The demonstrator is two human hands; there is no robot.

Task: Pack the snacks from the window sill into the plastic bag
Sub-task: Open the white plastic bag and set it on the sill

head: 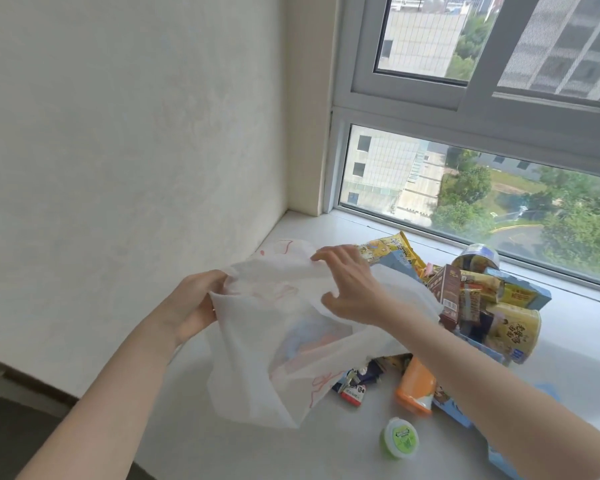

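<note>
One plastic bag (284, 341), two hands, perhaps ten snacks

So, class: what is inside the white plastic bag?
Through the thin plastic bag a pale blue and orange shape shows faintly. What it is cannot be told, and the folds hide any other contents.

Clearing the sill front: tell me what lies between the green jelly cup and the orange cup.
Head view: only bare sill between green jelly cup and orange cup.

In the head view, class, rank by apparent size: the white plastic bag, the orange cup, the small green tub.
1. White plastic bag, by far the largest.
2. Orange cup.
3. Green tub, smallest, though it sits nearer the camera.
</note>
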